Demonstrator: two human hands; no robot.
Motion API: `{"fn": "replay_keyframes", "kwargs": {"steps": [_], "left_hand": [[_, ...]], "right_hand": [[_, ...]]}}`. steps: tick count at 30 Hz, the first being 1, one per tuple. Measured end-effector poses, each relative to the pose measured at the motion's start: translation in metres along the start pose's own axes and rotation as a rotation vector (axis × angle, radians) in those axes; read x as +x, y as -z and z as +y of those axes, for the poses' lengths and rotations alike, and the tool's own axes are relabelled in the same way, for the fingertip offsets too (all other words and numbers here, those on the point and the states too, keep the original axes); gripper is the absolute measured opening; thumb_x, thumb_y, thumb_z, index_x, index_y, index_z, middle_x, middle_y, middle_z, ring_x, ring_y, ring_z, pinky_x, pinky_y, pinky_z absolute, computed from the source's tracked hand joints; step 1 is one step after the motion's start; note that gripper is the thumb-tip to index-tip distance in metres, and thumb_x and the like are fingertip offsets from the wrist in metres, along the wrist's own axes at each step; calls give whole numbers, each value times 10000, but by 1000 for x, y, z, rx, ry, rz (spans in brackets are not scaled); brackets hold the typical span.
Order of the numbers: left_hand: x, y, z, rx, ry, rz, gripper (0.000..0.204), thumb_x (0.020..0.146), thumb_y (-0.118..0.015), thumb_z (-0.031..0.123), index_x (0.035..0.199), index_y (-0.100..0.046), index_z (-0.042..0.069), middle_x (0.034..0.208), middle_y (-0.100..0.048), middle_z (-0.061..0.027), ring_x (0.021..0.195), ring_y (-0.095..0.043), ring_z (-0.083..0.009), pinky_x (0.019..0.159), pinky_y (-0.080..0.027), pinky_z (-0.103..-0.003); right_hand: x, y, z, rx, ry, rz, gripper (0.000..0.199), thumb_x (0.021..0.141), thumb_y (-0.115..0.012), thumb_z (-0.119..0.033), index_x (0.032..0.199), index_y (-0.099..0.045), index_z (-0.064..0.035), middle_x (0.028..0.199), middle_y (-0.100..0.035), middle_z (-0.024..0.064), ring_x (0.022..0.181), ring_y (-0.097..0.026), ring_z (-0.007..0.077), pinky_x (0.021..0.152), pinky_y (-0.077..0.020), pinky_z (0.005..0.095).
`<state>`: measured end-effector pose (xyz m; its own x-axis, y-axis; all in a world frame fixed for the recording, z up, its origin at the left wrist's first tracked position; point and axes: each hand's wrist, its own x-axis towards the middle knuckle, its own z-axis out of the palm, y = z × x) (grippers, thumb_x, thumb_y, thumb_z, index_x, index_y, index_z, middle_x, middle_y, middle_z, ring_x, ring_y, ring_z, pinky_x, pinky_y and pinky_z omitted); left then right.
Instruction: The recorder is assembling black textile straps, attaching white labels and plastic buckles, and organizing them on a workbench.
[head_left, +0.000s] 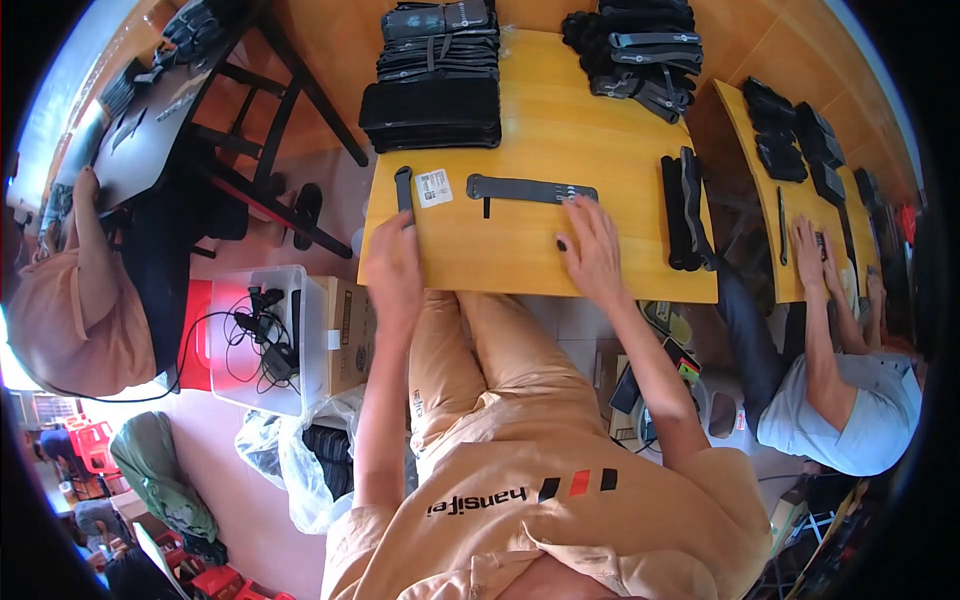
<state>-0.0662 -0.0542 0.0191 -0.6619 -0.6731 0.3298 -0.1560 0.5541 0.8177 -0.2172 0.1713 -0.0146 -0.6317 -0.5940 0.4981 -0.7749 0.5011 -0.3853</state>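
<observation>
A dark grey strap [525, 188] with a rounded left end and pale marks at its right end lies crosswise on the yellow table [480, 250]. The fingertips of my right hand [595, 250] rest at its marked end, fingers stretched and thumb apart. A dark spot shows at the thumb tip; I cannot tell what it is. My left hand [395, 270], slightly blurred, has its fingers closed at the lower end of a narrow dark strap [404, 188] with a looped top. Between the straps lies a white printed label sheet [434, 187]. Below the grey strap is a small black strip [487, 207].
Stacked black straps [430, 115] stand at the table's back left, and a bundled pile [650, 60] at the back right. More long straps [683, 210] lie along the right edge. A clear bin [260, 340] of cables sits lower left. Two people work at side tables.
</observation>
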Motion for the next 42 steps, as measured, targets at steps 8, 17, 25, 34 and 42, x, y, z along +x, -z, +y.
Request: {"fn": "replay_keyframes", "kwargs": {"steps": [8,17,25,34,42], "left_hand": [[-91,54,-64,-626,694,211,248,909,-514,232,1020,-593,24,904,-646,-83,774,-607,-134,656,-468,-230],[-99,19,-47,-1031,830,20,294,915,-505,266,993,-582,-7,908,-643,-96,765,-604,-136,689,-485,-253],[-76,1,-24,-1318,840,-277,228,907,-529,228,989,-582,22,847,-625,-58,783,-597,-135,703,-485,-272],[-70,-11,24,-1180,757,-246,120,889,-552,120,945,-564,15,848,-635,-61,709,-626,-113,630,-533,-228],[-71,-16,44,-987,674,-245,163,846,-614,97,961,-560,-6,833,-634,-64,719,-621,-105,644,-527,-222]], "right_hand": [[-2,-44,-134,351,203,-124,507,709,-696,-163,1172,-520,-51,1011,-510,138,944,-521,307,802,-448,382],[2,-83,-148,260,255,-187,356,722,-607,-90,1048,-515,19,900,-501,134,843,-524,287,737,-454,361],[-17,-32,-138,878,-112,-152,356,678,-649,68,1026,-612,2,861,-586,99,747,-595,197,637,-484,280],[-20,12,-104,802,-79,-104,213,713,-662,35,923,-647,2,831,-591,101,703,-602,204,612,-480,258],[-16,32,-98,682,14,-126,157,705,-657,33,860,-629,23,793,-595,113,672,-612,232,579,-496,297]]}}
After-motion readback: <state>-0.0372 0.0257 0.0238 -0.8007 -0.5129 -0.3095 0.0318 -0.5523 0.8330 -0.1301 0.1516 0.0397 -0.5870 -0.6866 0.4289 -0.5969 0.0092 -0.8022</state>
